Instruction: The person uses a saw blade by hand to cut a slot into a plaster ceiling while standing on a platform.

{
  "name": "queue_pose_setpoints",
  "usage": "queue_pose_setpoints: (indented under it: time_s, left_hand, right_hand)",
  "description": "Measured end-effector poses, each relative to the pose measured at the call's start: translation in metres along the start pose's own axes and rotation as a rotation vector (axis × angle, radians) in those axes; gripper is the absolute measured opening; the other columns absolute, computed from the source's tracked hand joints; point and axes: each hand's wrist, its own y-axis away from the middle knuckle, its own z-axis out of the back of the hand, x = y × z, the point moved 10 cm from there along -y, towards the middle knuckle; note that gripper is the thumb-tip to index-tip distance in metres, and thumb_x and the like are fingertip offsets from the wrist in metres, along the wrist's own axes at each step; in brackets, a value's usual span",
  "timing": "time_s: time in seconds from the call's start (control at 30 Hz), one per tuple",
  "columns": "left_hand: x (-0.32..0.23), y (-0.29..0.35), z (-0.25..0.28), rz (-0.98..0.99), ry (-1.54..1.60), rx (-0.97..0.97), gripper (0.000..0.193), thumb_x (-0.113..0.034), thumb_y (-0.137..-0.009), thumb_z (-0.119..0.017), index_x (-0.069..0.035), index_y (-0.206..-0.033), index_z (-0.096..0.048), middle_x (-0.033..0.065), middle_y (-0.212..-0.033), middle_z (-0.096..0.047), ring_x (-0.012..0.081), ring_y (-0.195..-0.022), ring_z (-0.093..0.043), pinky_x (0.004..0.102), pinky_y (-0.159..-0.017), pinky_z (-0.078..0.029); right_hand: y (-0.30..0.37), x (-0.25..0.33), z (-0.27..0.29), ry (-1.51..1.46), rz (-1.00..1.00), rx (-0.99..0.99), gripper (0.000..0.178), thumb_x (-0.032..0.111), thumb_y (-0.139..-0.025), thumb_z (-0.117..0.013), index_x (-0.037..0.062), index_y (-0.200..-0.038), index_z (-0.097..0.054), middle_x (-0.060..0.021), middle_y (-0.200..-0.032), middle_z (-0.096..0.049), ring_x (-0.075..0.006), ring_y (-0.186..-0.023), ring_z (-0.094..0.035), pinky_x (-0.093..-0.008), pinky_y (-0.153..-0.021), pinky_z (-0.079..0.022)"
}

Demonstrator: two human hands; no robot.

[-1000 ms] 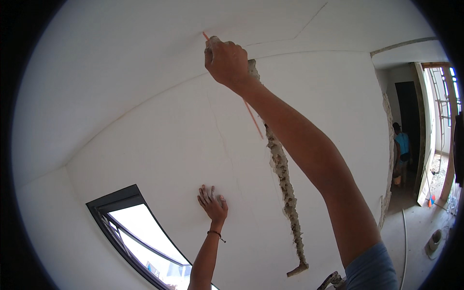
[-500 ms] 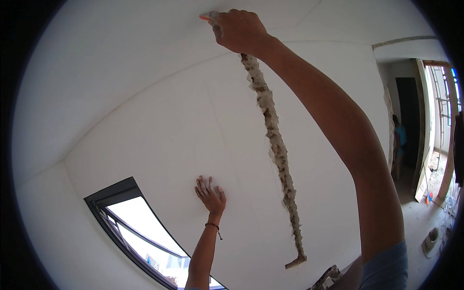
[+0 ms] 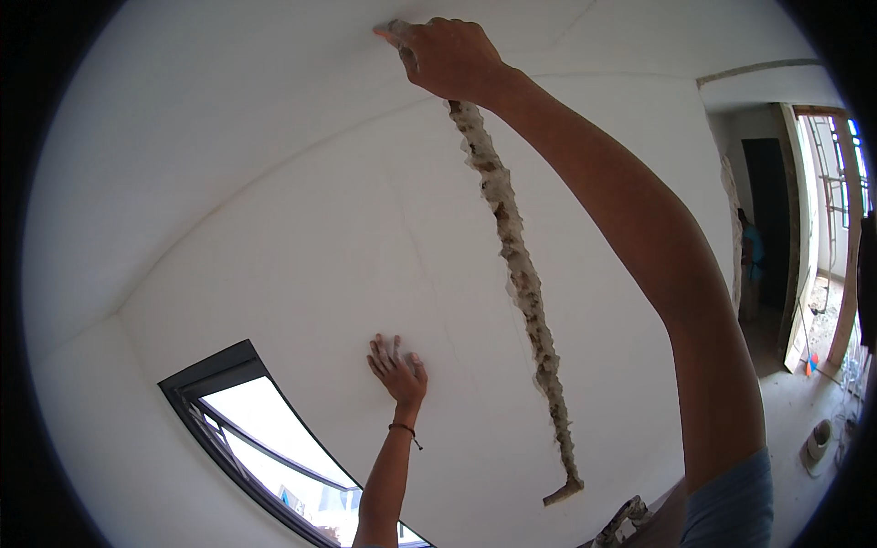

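Observation:
My right hand is raised high, fingers closed on a small orange-edged piece whose kind I cannot make out; only a sliver of it shows past the fingertips. It presses near the line where the white wall meets the white ceiling. Whitish dust coats these fingers. Lower down, my left hand lies flat against the wall with its fingers spread, holding nothing. A dark cord bracelet circles that wrist. Between my arms a rough chiselled groove runs down the wall, its top end partly hidden by my right hand.
A dark-framed window sits at lower left. To the right, a person in blue stands near a dark door. Beyond is a bright doorway with a wooden frame. A pale shoe rests on the floor.
My right hand has shifted very slightly left along the ceiling line, still gripping the orange-edged piece. My left hand stays flat in place. The view has tilted a little.

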Motion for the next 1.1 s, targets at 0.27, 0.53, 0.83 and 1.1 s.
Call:
queue_pose_setpoints:
  time_s: [0.27, 0.53, 0.83, 1.1]
  left_hand:
    - [0.002, 0.000, -0.003, 0.012, 0.009, 0.023, 0.048, -0.030, -0.094, -0.039, -0.001, -0.132, -0.040, 0.0224, -0.145, -0.027, 0.0402, -0.137, -0.021, 0.0572, -0.109, -0.015]
    - [0.002, 0.001, -0.001, 0.008, 0.012, 0.006, 0.048, -0.030, -0.094, -0.040, -0.001, -0.132, -0.040, 0.0225, -0.145, -0.027, 0.0401, -0.137, -0.021, 0.0573, -0.109, -0.015]
    - [0.003, 0.001, 0.001, -0.001, 0.004, 0.001, 0.047, -0.029, -0.093, -0.040, -0.001, -0.132, -0.041, 0.0225, -0.145, -0.027, 0.0402, -0.136, -0.022, 0.0574, -0.109, -0.016]
    - [0.000, 0.000, -0.002, 0.005, 0.009, 0.021, 0.047, -0.029, -0.094, -0.039, -0.001, -0.132, -0.040, 0.0224, -0.146, -0.026, 0.0392, -0.138, -0.019, 0.0570, -0.109, -0.014]
  right_hand:
    - [0.009, -0.005, -0.007, -0.123, -0.091, -0.030, 0.038, 0.015, -0.088, -0.044, 0.0163, -0.125, -0.054, -0.0077, -0.064, -0.063, -0.0234, -0.060, -0.062, -0.0393, -0.057, -0.050]
    - [0.010, -0.004, -0.004, -0.179, -0.079, -0.107, 0.037, 0.013, -0.088, -0.043, 0.0150, -0.123, -0.056, -0.0099, -0.067, -0.064, -0.0261, -0.060, -0.061, -0.0405, -0.057, -0.051]
    - [0.007, -0.006, -0.008, -0.174, -0.086, 0.000, 0.039, 0.015, -0.089, -0.041, 0.0173, -0.126, -0.053, -0.0060, -0.068, -0.065, -0.0227, -0.062, -0.062, -0.0400, -0.062, -0.051]
    - [0.009, -0.010, -0.014, -0.192, -0.084, -0.064, 0.038, 0.015, -0.089, -0.042, 0.0149, -0.126, -0.052, -0.0069, -0.086, -0.069, -0.0264, -0.072, -0.064, -0.0407, -0.069, -0.052]
